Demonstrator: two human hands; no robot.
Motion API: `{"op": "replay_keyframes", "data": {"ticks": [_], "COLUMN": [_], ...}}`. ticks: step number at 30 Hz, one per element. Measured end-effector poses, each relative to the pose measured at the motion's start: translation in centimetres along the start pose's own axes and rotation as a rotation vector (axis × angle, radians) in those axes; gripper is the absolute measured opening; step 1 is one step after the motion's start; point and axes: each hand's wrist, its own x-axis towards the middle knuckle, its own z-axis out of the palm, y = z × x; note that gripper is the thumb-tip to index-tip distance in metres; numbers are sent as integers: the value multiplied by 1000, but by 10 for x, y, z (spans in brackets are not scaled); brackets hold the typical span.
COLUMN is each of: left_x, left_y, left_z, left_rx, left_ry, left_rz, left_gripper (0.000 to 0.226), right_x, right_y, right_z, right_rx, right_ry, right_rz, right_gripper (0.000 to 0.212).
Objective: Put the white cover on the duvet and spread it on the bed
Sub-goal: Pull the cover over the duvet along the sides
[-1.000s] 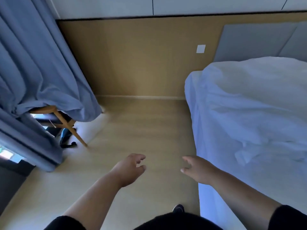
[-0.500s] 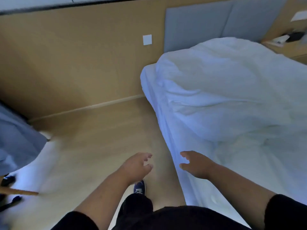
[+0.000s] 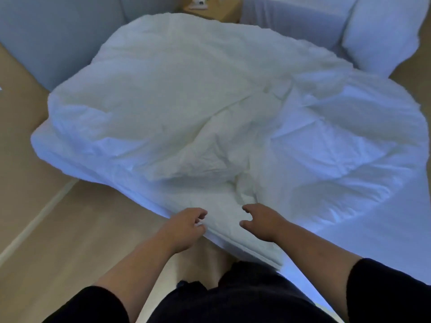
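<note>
At the near corner of the bed [image 3: 396, 241], my left hand [image 3: 184, 228] and right hand [image 3: 261, 221] hover with fingers loosely apart, holding nothing, just above the crumpled white duvet [image 3: 186, 101]. If I grab only one layer, I think the cover could bunch and twist.

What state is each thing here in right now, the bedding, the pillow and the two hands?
duvet: bunched and rumpled on the bed, not spread flat.
pillow: lying at the far right corner, off the duvet.
left hand: fingers loosely curled, at the duvet's near edge, gripping nothing plainly.
right hand: fingers relaxed, over the duvet's near edge.
</note>
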Motion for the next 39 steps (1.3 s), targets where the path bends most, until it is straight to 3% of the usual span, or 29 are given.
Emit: {"op": "replay_keyframes", "data": {"ticks": [10, 13, 15, 18, 20, 22, 24, 26, 29, 32, 35, 39], "left_x": [128, 169, 205, 272, 317, 351, 372, 379, 368, 345, 314, 274], "left_y": [60, 67, 69, 78, 89, 100, 110, 121, 146, 188, 237, 269], "left_z": [45, 66, 79, 97, 110, 126, 139, 145, 144, 133, 123, 119], "left_rx": [149, 144, 146, 73, 16, -29, -110, -107, -81, -55, 8, 60], "left_ry": [-224, -240, -186, 19, 100, 153, 218, 210, 140, 16, -201, -519], "left_rz": [53, -18, -50, -80, -144, -219, -288, -276, -231, -136, 32, 231], "left_gripper": [43, 47, 57, 83, 106, 114, 101, 58, 16, 31, 35, 24], "right_x": [99, 159, 197, 236, 249, 255, 261, 265, 254, 216, 166, 116], "right_y": [84, 103, 118, 146, 164, 179, 192, 203, 221, 245, 266, 289], "right_z": [-6, -14, -15, -2, 12, 24, 29, 21, 1, -20, -35, -45], "right_rx": [197, 161, 140, 129, 116, 75, 65, 158, 297, 472, 529, 639], "right_ry": [183, 246, 228, 153, 120, 143, 222, 279, 280, 305, 274, 24], "right_rz": [255, 340, 413, 455, 456, 412, 323, 262, 227, 184, 157, 150], "right_gripper": [67, 91, 108, 122, 123, 107, 75, 46, 26, 35, 58, 65]}}
